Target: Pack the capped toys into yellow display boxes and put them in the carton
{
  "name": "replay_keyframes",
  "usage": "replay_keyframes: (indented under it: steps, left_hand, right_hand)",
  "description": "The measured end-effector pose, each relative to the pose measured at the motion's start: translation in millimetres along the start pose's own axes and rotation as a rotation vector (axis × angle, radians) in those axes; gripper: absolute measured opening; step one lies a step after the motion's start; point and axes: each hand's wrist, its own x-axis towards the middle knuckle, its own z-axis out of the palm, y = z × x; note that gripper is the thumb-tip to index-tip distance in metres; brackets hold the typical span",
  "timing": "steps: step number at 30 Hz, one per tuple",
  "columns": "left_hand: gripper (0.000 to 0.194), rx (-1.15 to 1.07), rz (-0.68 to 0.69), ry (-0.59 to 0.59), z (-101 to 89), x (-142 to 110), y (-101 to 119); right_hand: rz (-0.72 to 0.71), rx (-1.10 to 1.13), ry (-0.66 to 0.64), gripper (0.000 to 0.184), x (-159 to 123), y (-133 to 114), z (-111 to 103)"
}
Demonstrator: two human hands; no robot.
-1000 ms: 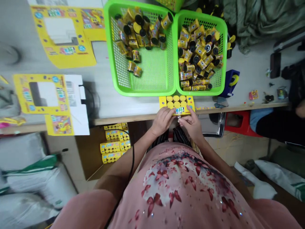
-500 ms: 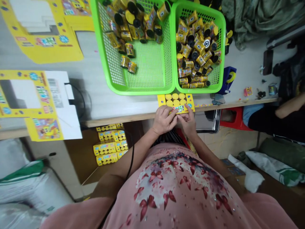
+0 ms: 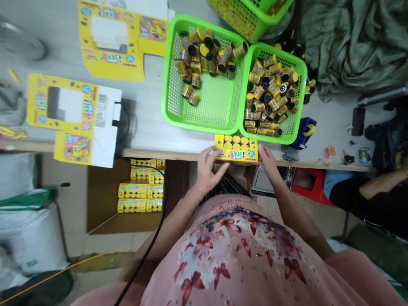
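A yellow printed box [image 3: 236, 155] with a window showing yellow round lids lies at the table's front edge, just below the two green baskets. My left hand [image 3: 208, 171] is at the box's left end, thumb and fingers spread apart near its lower corner. At the opposite end, my right hand [image 3: 268, 160] has its fingers stretched out close beside the box's side. Whether either hand presses on the box is hard to make out.
Small yellow cups with black ends fill the right green basket [image 3: 302, 91] and part of the left basket [image 3: 165, 85]. Flat yellow cartons [image 3: 86, 123] lie at left. Below the table, a brown carton [image 3: 105, 199] holds packed boxes. A blue tape dispenser [image 3: 301, 138] and another person's arm [image 3: 382, 185] are at right.
My hands have moved apart from the box's front flap to its two ends, and the printed front panel now shows uncovered. The view has shifted to take in more on the left.
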Motion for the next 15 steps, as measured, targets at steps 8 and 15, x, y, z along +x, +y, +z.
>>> replay_keyframes:
  steps: [8, 15]
  left_hand:
    - [0.059, -0.47, -0.734, -0.02, 14.6, -13.6, 3.7]
    - [0.057, -0.877, -0.993, 0.147, -18.8, -72.8, 18.9]
  right_hand:
    - [0.035, -0.004, -0.28, 0.087, -3.4, 7.1, 21.0]
    - [0.038, 0.087, -0.454, 0.107, -44.9, -1.8, 3.9]
